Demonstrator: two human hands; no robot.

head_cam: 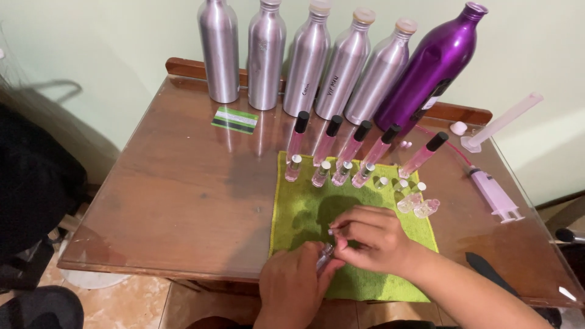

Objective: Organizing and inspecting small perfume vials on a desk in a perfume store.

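While the wooden table point(170, 183) carries everything, the green towel point(304, 213) serves as the reference point. Beyond the towel's far edge stand five silver metal bottles point(304, 58) and, to their right, one purple bottle point(429, 70). Five tall pink vials with black caps point(353, 146) line the towel's far edge; short capped vials point(329, 172) stand just inside it. Right of the towel lies a lilac syringe point(493, 194). Over the towel's near edge, the left hand point(292, 286) is closed around a small clear vial point(325, 256); the right hand point(372, 237) pinches at that vial's top, fingers narrow.
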